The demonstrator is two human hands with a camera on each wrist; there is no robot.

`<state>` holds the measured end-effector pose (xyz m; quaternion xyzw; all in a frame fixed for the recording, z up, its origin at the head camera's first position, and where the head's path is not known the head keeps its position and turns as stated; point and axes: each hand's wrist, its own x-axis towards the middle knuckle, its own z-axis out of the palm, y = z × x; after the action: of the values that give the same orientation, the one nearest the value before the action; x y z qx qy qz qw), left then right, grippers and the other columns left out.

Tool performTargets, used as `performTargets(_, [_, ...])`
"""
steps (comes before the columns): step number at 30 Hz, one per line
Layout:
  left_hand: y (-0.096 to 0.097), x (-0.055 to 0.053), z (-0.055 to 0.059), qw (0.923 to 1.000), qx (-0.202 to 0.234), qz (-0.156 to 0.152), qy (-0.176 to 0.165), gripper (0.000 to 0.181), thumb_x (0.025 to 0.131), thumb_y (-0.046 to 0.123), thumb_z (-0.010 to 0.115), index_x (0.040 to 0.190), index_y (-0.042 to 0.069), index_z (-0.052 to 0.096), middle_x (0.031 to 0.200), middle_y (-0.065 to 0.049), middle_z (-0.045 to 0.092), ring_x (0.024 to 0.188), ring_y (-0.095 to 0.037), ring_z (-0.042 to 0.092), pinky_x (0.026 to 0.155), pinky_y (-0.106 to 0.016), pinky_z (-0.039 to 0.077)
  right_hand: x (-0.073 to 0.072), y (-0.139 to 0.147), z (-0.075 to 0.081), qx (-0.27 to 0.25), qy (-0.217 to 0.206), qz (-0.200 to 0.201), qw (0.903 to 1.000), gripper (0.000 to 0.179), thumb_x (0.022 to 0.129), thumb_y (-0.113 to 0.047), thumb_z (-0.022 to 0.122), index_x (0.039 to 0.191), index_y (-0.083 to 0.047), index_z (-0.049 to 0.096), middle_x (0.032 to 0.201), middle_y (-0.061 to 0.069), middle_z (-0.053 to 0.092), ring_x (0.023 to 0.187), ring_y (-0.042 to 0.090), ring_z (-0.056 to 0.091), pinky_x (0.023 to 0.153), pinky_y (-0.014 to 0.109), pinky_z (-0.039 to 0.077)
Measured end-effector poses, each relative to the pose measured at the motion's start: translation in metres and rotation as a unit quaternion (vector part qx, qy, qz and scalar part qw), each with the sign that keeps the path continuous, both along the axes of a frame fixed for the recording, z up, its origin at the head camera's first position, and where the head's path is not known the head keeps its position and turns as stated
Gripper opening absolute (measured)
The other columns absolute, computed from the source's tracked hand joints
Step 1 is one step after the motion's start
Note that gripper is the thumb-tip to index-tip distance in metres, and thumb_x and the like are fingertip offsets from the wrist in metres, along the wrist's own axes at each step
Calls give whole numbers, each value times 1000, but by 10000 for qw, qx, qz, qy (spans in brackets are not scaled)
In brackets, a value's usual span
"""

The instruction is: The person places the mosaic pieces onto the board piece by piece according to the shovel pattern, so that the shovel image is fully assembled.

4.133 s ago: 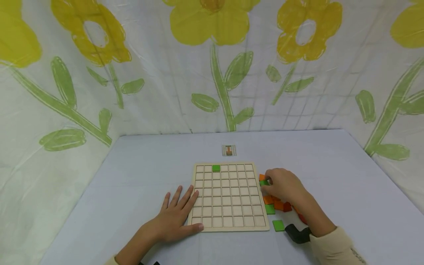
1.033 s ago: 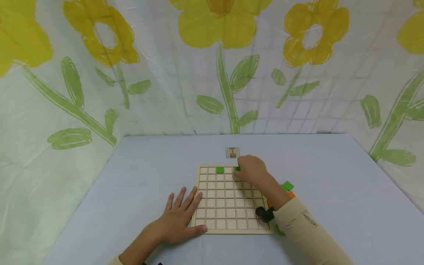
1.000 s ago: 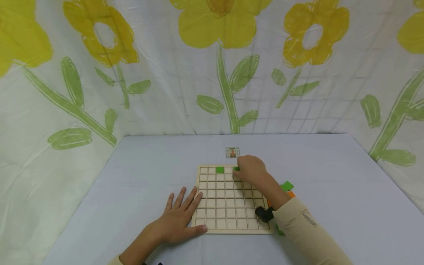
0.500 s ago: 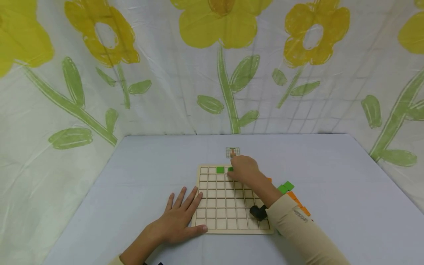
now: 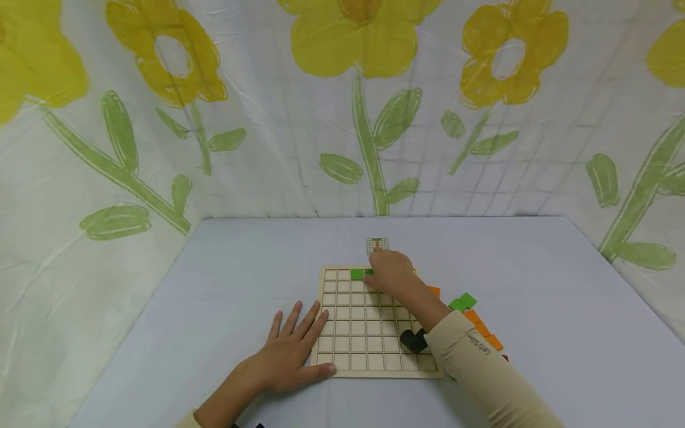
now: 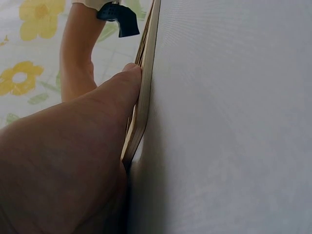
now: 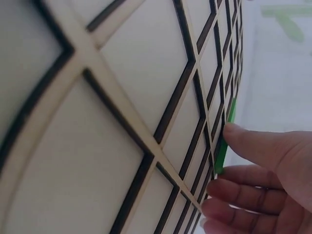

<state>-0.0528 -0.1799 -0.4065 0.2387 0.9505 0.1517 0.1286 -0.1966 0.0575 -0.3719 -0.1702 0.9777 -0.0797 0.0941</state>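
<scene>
A pale wooden board (image 5: 350, 345) divided into square cells lies on the table. One green square tile (image 5: 357, 274) sits in its far row. Just right of that tile, my right hand (image 5: 395, 274) pinches a second green tile (image 7: 223, 151) between thumb and fingers at the far row; the fingers partly cover it in the head view. In the right wrist view the held tile is tilted edge-on against the grid. My left hand (image 5: 283, 356) lies spread at the board's left side, its thumb and fingertips resting on the edge.
A small card with a grid picture (image 5: 377, 244) lies beyond the board. To the right are loose green tiles (image 5: 463, 301), orange tiles (image 5: 483, 329) and a bit of red, partly hidden by my right sleeve (image 5: 476, 362). A flower-printed curtain (image 5: 257, 148) hangs behind the table.
My right hand has gone from the loose tiles to the board's far row with a green tile, then shifted slightly left toward the seated tile. My left hand stays at the board.
</scene>
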Motion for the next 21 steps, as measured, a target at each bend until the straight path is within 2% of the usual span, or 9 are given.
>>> performTargets(12, [0, -1, -3, 10000, -7, -25, -14, 99, 92, 77, 41, 163, 15, 12, 168, -5, -1, 150, -39, -10, 110, -68, -6, -2, 0, -4, -528, 119, 128, 9985, 45, 89, -24, 79, 56, -14, 51, 53, -3, 45, 49, 10, 38, 47, 25, 32])
performTargets(18, [-1, -1, -2, 10000, -41, -42, 5, 99, 92, 78, 40, 163, 15, 11, 168, -5, -2, 150, -39, -10, 111, -68, -6, -2, 0, -3, -813, 146, 291, 9962, 34, 89, -16, 78, 59, -11, 63, 59, -4, 57, 52, 9, 44, 52, 24, 39])
performTargets(21, [-1, -1, -1, 10000, -20, -38, -6, 99, 92, 77, 41, 163, 14, 12, 168, -6, -1, 150, -39, -10, 111, -68, -6, -1, 1, -4, -953, 173, 382, 9946, 44, 92, -8, 74, 53, -12, 54, 60, -5, 54, 52, 8, 36, 52, 24, 36])
